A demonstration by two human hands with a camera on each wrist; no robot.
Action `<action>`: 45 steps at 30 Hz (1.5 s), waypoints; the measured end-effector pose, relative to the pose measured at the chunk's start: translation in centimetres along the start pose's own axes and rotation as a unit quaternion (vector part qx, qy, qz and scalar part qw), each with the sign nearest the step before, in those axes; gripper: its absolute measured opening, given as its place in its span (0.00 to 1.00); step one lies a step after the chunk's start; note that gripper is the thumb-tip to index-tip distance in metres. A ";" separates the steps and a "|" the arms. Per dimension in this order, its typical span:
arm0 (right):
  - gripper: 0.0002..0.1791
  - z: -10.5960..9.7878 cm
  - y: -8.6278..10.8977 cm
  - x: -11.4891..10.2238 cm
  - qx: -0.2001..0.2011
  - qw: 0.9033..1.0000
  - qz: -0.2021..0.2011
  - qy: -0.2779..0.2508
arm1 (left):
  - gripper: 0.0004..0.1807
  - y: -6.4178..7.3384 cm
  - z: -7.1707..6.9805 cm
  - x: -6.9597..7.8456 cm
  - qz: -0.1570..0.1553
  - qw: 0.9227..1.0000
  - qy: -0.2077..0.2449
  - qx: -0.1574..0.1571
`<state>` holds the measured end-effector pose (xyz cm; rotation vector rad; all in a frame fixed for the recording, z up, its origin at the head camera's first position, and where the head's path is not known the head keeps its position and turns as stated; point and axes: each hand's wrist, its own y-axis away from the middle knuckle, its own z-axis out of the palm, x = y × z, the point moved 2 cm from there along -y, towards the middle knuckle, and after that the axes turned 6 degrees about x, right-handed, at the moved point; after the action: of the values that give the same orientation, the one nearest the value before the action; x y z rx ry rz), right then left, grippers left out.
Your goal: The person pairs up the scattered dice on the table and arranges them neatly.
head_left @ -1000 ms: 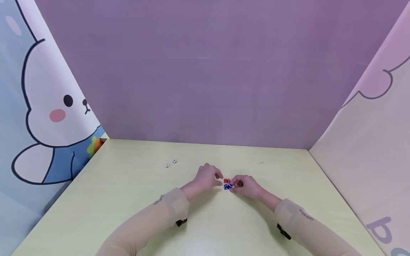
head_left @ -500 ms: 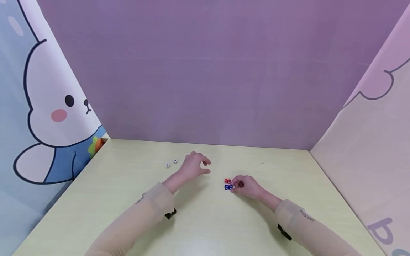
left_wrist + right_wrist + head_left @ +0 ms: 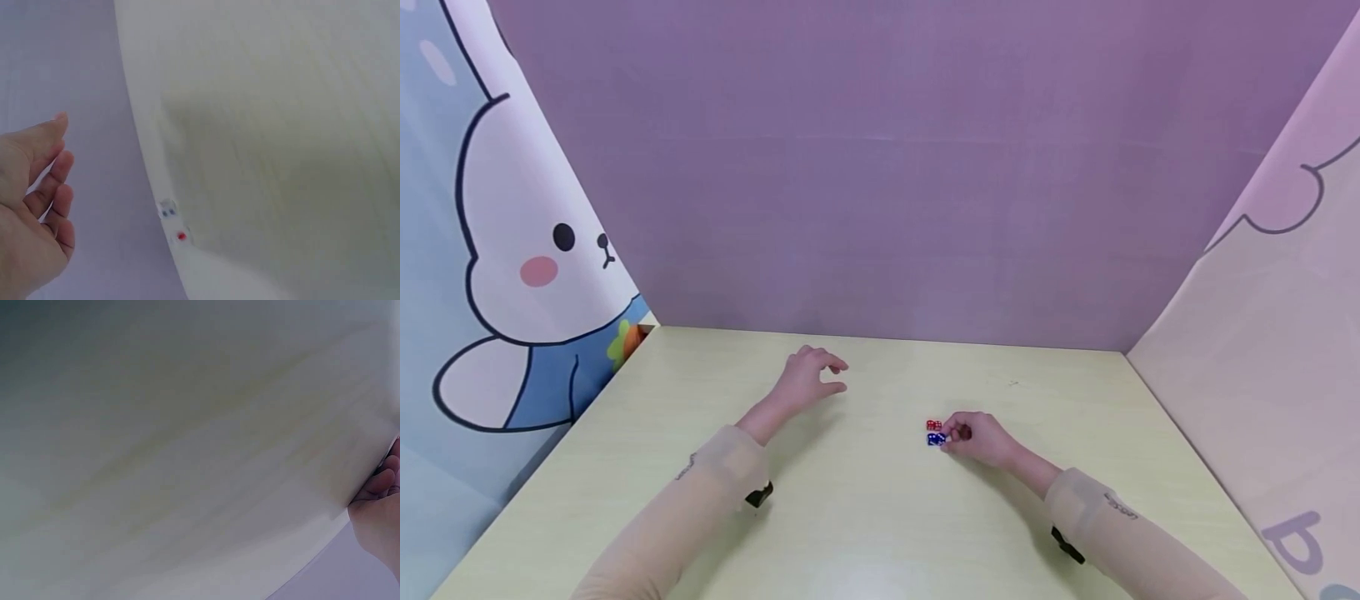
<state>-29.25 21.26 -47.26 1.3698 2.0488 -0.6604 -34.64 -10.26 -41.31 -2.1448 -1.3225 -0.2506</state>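
Note:
In the head view my left hand (image 3: 808, 377) hovers over the back left of the table, its thumb and fingers parted and nothing between them. Two white dice, one with blue pips (image 3: 167, 209) and one with a red pip (image 3: 181, 236), lie near it in the left wrist view; in the head view the hand hides them. My right hand (image 3: 983, 437) stays low at the centre right, its curled fingers and thumb pinching the right end of a pair of blue dice (image 3: 936, 439). Just behind those, a pair of red dice (image 3: 933, 425) sits side by side.
The pale wooden table (image 3: 865, 517) meets a purple back panel (image 3: 880, 208). A rabbit-printed panel (image 3: 512, 250) stands at the left and a pale printed panel (image 3: 1285, 350) at the right. A small dark mark (image 3: 1013, 383) shows on the tabletop at the back right.
My left hand has left the red and blue dice and moved left and back, until it covers the white dice. The right hand has stayed at the blue dice.

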 end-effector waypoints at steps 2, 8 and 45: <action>0.09 0.0 0.1 0.0 0.001 1.000 0.001 -0.001 | 0.17 0.2 -0.2 -1.1 -0.001 1.000 -0.006 0.002; 0.09 0.0 0.2 -0.1 0.000 1.000 -0.003 -0.003 | 0.17 0.9 -0.6 -4.1 -0.013 0.999 -0.030 0.001; 0.09 0.4 0.5 -0.3 0.002 1.000 0.017 0.002 | 0.06 2.8 -0.9 -7.3 -0.112 0.990 -0.071 -0.053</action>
<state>-28.62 20.95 -47.33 1.4051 2.0237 -0.6491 -35.65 -17.14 -44.94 -2.1344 -1.6695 -0.2678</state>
